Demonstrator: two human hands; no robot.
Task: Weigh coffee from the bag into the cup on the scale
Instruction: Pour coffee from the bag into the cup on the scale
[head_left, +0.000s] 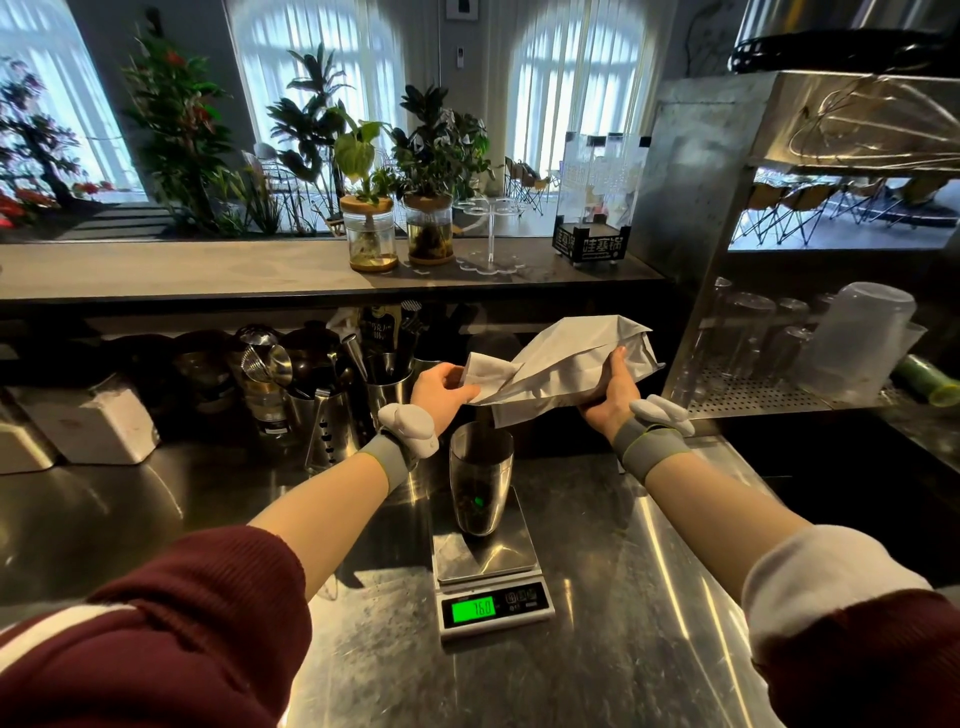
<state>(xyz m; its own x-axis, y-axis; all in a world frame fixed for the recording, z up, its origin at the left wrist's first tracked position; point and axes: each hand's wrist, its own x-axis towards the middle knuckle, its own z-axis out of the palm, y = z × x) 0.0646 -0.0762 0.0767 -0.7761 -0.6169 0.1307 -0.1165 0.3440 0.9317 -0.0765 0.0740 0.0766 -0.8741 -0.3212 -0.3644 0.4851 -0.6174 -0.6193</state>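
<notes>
Left hand: fingers curled round the crumpled mouth end of the bag, pinching the paper. Right hand: cupped under the bag's far end, thumb up against its side, gripping it. Bag: plain white, no print legible, held in the air between both hands and tilted with its mouth end lower, its lower edge just above the cup. Each wrist carries a grey band with a white device; the sleeves are dark red. Cup: tall, polished metal, upright on the steel platform of the scale, inside dark with a green reflection; the contents cannot be made out. Scale: flat on the steel tabletop, green display lit with the digits 1 6 0, decimal point not discernible; button labels beside it too small to read. Behind the cup: perforated metal holders with bar tools. Upper ledge: two glass jars with plants, and a black stand with pale Chinese characters, only partly legible. Right: a steel rack with upturned glasses and a translucent jug.
</notes>
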